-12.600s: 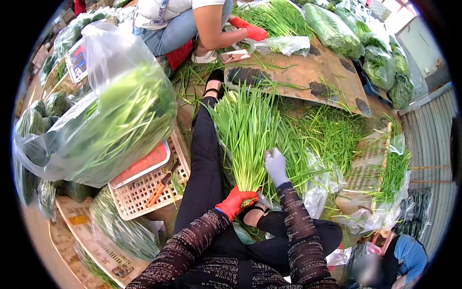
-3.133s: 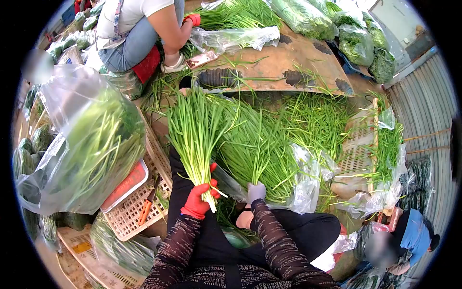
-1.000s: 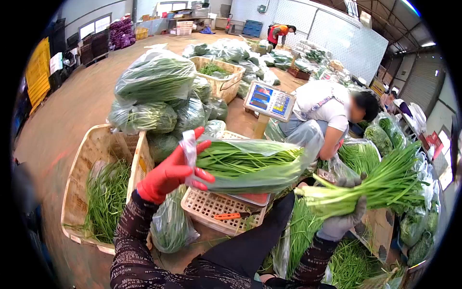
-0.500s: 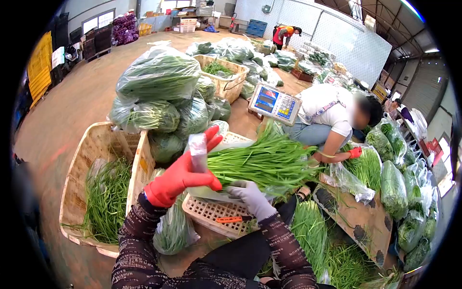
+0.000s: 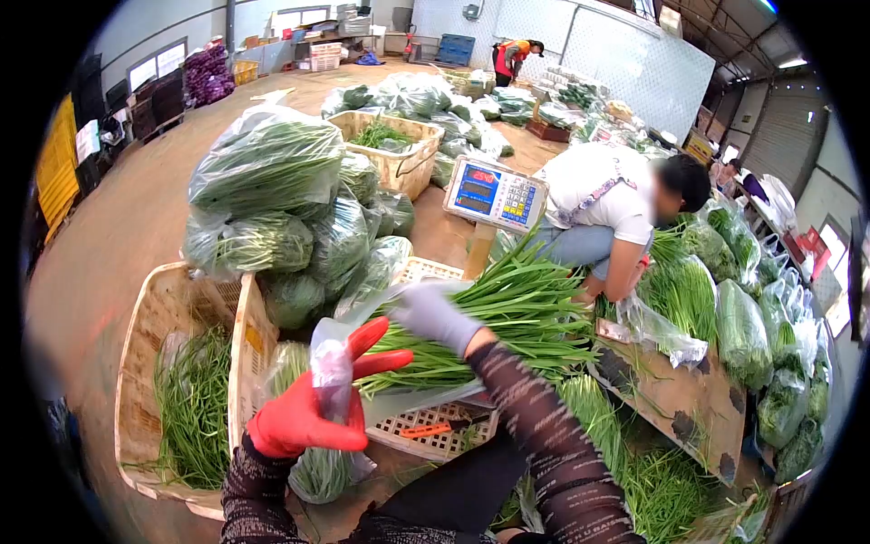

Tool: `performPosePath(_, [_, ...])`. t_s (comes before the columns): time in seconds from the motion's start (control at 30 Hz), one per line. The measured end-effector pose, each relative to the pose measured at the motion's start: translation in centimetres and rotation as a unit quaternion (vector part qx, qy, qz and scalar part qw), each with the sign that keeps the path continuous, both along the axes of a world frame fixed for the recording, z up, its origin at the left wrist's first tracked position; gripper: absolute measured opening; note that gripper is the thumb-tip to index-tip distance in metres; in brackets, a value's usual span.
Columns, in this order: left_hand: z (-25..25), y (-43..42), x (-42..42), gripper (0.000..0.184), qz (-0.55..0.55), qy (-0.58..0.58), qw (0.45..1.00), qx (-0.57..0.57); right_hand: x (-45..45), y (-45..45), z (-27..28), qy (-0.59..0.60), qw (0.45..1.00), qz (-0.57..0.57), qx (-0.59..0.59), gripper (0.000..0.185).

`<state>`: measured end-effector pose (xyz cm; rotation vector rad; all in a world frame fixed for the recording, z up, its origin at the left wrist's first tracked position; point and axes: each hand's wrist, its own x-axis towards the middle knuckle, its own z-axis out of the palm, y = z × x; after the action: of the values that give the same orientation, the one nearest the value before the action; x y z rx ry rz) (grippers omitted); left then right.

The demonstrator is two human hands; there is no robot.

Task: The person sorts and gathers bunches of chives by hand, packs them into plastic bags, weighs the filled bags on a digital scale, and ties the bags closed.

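Observation:
My left hand [image 5: 308, 408], in a red glove, grips a bunched end of clear plastic bag [image 5: 332, 367] between thumb and palm, with two fingers stretched out. Beside it, a big bunch of long green garlic chives [image 5: 507, 313] lies partly on the bag's sheet over a crate. My right hand [image 5: 433, 313], in a grey glove, is over the near left end of the chives. Motion smears its fingers, so their grip is unclear. An orange-handled tool [image 5: 426, 430] rests on the white perforated crate [image 5: 462, 440] below.
A digital scale display [image 5: 496, 192] stands behind the chives. At left is a crate [image 5: 136, 381] with loose greens, beside stacked bagged greens [image 5: 267, 168]. On the right, a co-worker [image 5: 603, 195] crouches by a worn board [image 5: 675, 399]; bagged greens [image 5: 745, 340] line the side.
My right hand has moved up and left from below the chives to above them. My left hand has shifted down and left with the plastic. The co-worker's arm has drawn back.

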<state>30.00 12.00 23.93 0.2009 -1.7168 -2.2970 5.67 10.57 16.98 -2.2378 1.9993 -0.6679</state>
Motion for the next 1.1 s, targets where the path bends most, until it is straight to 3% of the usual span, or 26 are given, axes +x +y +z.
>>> performPosePath(0.07, [-0.4,-0.4,0.7,0.113,-0.014,-0.005,1.0,0.007,-9.0,-0.5,-2.6,0.27,0.952,-0.132,0.049,0.019])
performPosePath(0.1, [-1.1,-0.4,0.2,0.113,-0.015,-0.003,1.0,0.009,-13.2,1.2,-3.2,0.001,0.985,-0.17,0.007,0.021])
performPosePath(0.13, [-2.3,-0.4,-0.8,0.11,0.007,0.002,0.996,-0.088,-15.5,3.0,-3.2,0.054,0.966,-0.252,0.014,0.026])
performPosePath(0.17, [-3.4,-0.4,-2.7,0.105,0.027,-0.015,0.961,-0.274,-16.6,4.7,-2.2,0.099,0.933,-0.344,0.041,0.03])
performPosePath(0.2, [-4.5,-0.5,-4.5,0.1,0.06,-0.034,0.891,-0.448,-14.9,5.9,1.3,0.109,0.898,-0.414,0.099,0.03])
performPosePath(0.23, [-6.5,-0.6,-6.5,0.098,0.078,-0.121,0.821,-0.552,-16.1,6.3,0.8,0.1,0.904,-0.406,0.09,0.028])
performPosePath(0.27, [-9.9,-1.8,-8.3,0.099,0.072,-0.106,0.771,-0.624,-17.8,6.4,-0.9,0.124,0.906,-0.396,0.081,0.026])
performPosePath(0.33, [-13.8,-3.9,-11.3,0.091,0.132,-0.085,0.739,-0.655,-19.8,8.3,-1.4,0.213,0.902,-0.371,0.057,0.022])
performPosePath(0.37, [-14.4,-4.9,-12.2,0.091,0.129,-0.08,0.742,-0.653,-20.3,10.2,-0.9,0.276,0.893,-0.352,0.048,0.021])
performPosePath(0.4, [-14.8,-6.1,-12.9,0.072,0.14,-0.052,0.766,-0.626,-22.3,11.4,-2.1,0.327,0.862,-0.373,0.105,0.024])
performPosePath(0.43, [-14.8,-7.2,-13.3,0.054,0.15,-0.028,0.789,-0.595,-22.8,13.5,-3.2,0.358,0.871,-0.334,0.032,0.029])
performPosePath(0.5, [-13.6,-9.2,-14.3,0.049,0.103,-0.226,0.769,-0.59,-21.7,16.7,-3.6,0.459,0.844,-0.276,0.023,0.035])
performPosePath(0.57, [-14.3,-11.5,-15.1,0.051,0.13,-0.261,0.849,-0.44,-18.1,19.2,-1.4,0.436,0.815,-0.224,0.309,0.039])
performPosePath(0.63, [-13.2,-11.8,-15.9,0.055,0.177,-0.306,0.807,-0.473,-15.5,23.1,-2.6,0.552,0.826,-0.089,0.073,0.037])
performPosePath(0.7, [-13.9,-12.0,-16.8,0.052,0.193,-0.3,0.787,-0.503,-9.2,23.2,1.6,0.469,0.802,-0.021,0.369,0.03])
performPosePath(0.77, [-13.3,-11.3,-16.9,0.051,0.169,-0.305,0.779,-0.522,-6.0,23.4,5.3,0.322,0.913,-0.008,0.251,0.034])
performPosePath(0.8, [-13.0,-11.0,-16.7,0.051,0.147,-0.314,0.767,-0.539,-5.4,23.2,7.1,0.265,0.935,-0.013,0.237,0.033])
performPosePath(0.83, [-13.6,-11.1,-16.4,0.051,0.146,-0.312,0.764,-0.546,-5.5,22.5,9.6,0.23,0.968,-0.014,0.1,0.027])
performPosePath(0.87, [-14.8,-11.5,-16.1,0.052,0.146,-0.252,0.779,-0.556,-6.8,22.6,11.4,0.239,0.966,-0.099,0.025,0.022])
performPosePath(0.9, [-15.5,-11.7,-15.4,0.054,0.144,-0.192,0.791,-0.562,-8.1,22.0,12.9,-0.104,0.982,-0.14,-0.077,0.018])
performPosePath(0.93, [-14.8,-11.9,-14.9,0.062,0.123,-0.177,0.761,-0.612,-8.2,21.4,14.6,-0.105,0.962,-0.24,-0.077,0.019])
performPosePath(0.97, [-13.7,-12.3,-14.4,0.064,0.089,-0.129,0.756,-0.635,-9.3,21.0,14.8,0.102,0.965,-0.215,-0.11,0.021])
performPosePath(1.0, [-12.3,-12.6,-14.1,0.063,0.05,-0.133,0.781,-0.609,-10.6,20.6,14.4,0.306,0.924,-0.183,-0.136,0.023])
performPosePath(1.03, [-8.2,-11.9,-13.3,0.061,0.011,-0.136,0.803,-0.58,-11.5,20.3,14.2,0.306,0.923,-0.189,-0.137,0.023])
performPosePath(1.07, [-5.1,-11.4,-13.1,0.054,0.04,-0.103,0.911,-0.398,-12.2,20.0,14.0,0.353,0.912,-0.179,-0.109,0.024])
performPosePath(1.1, [-2.1,-11.3,-12.8,0.048,0.067,-0.067,0.976,-0.197,-12.9,19.7,14.0,0.398,0.898,-0.168,-0.081,0.025])
